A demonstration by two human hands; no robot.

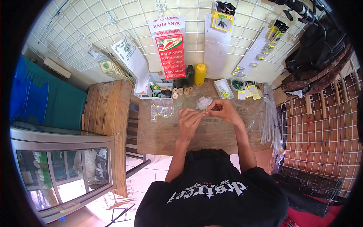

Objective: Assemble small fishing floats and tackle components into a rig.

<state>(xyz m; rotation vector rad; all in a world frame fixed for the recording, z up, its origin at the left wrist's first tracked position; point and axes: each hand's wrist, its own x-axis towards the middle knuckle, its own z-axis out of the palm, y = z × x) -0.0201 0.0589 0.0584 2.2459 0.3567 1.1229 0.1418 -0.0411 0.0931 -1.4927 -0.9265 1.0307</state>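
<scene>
Above the wooden table (162,132), my left hand (188,120) and my right hand (224,111) meet, fingertips pinched together. Whatever is between them is too small to make out. Just beyond the fingers lies a small pile of clear plastic bags (204,102). To the left, several little clear packets (162,109) with yellow bits are laid out in rows. On the far right of the table are a white box (223,89) holding small yellow-marked pieces, a round tub (237,84) of dark green items, and yellow-and-white cards (252,90).
A yellow squeeze bottle (200,74), wooden spools (180,91) and a white organizer box (165,93) line the table's back. Long clear plastic sleeves (267,117) hang over the right edge. Packaged goods hang on the white wire grid (132,15). At left stands a glass-fronted cabinet (64,174).
</scene>
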